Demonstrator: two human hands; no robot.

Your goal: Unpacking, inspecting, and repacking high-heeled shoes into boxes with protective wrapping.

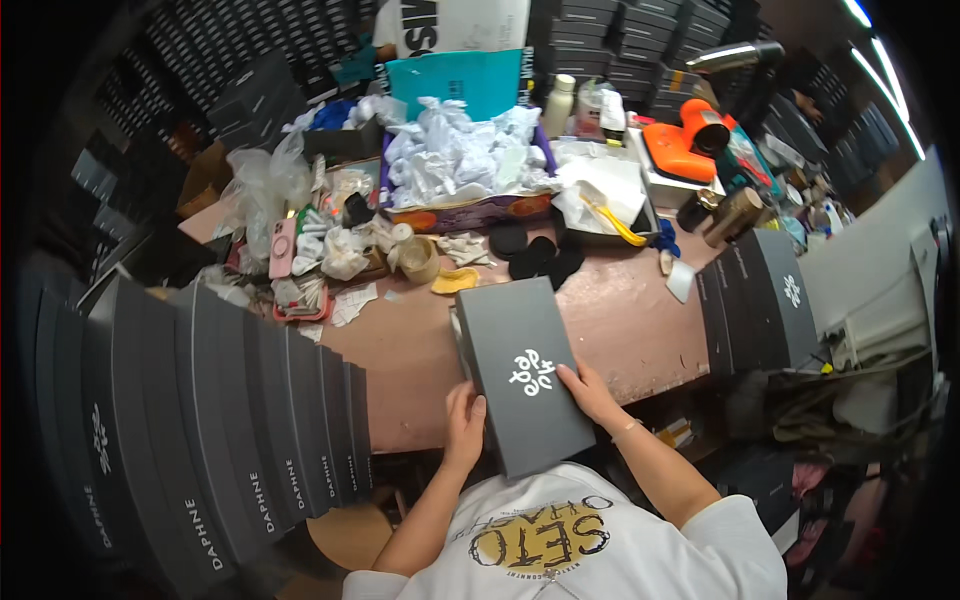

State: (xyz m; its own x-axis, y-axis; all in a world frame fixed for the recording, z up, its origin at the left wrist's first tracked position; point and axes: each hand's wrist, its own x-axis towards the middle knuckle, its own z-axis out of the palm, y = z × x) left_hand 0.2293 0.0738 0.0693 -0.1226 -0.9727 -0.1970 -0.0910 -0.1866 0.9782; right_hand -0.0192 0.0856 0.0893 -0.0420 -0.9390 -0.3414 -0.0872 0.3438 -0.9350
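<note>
A dark grey lidded shoebox (523, 380) with white lettering on top is held before my body, its far end over the pink tabletop (400, 390). My left hand (465, 425) grips its left side, thumb bent against the edge. On the opposite side, my right hand (592, 395) clasps the box, the thumb lying on the lid and the other fingers mostly hidden. The lid appears closed, so the contents cannot be seen.
Tall stacks of grey shoeboxes (230, 410) line the left, with more shoeboxes (755, 300) at right. Across the back stand a box of crumpled white paper (465, 150), an orange tape dispenser-like device (690, 140), a yellow-handled tool (615, 225) and black round pads (530, 258).
</note>
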